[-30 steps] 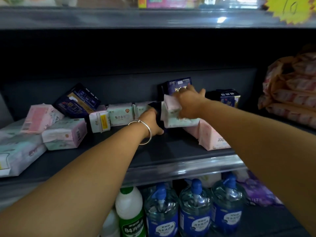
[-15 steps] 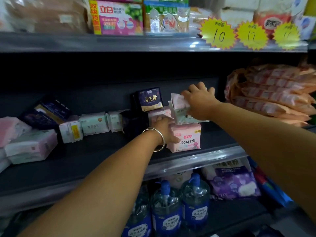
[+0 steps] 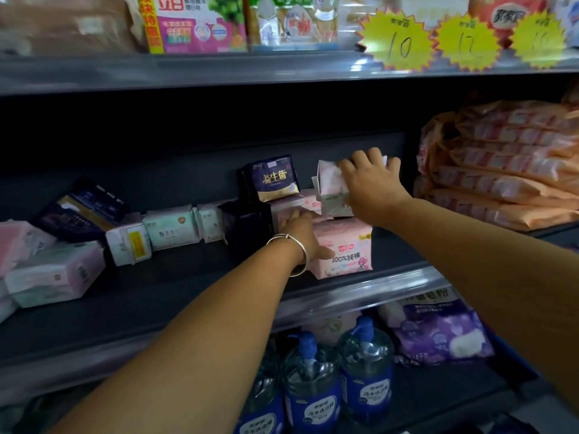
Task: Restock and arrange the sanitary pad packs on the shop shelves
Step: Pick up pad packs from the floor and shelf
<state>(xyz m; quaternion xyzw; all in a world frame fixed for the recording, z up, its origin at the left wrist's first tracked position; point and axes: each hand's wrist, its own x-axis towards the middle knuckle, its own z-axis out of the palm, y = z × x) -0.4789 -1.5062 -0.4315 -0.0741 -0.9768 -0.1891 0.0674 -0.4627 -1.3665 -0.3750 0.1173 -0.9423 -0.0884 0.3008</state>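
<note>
I am standing at a shop's shelving. Yellow starburst price tags with handwritten numbers hang along the edge of the upper shelf, in front of packaged goods such as a pink and white detergent box. On the dark middle shelf that I reach into lie many wrapped sanitary pad packs of several brands, and stacked orange packs lie to the right. Below stand identical blue pump bottles in a row beside a purple bag, goods kept in multiples for sale.
</note>
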